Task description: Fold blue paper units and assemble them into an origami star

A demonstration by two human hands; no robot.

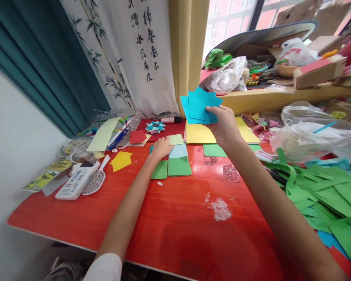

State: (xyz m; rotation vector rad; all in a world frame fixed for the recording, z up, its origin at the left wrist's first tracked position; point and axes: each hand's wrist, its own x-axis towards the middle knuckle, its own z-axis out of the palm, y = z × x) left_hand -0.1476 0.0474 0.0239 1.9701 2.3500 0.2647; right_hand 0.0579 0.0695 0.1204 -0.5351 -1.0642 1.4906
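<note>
My right hand is raised above the red table, pinching a fanned stack of blue paper squares. My left hand lies flat on the table with its fingers stretched over small paper squares: green ones, a light blue one and a pale green one. Yellow sheets lie just behind, under the raised stack.
A folded paper star sits on red paper at the back. At the left lie a hairbrush, a white remote and a yellow paper piece. Green paper strips pile at the right beside plastic bags. A cluttered shelf stands behind.
</note>
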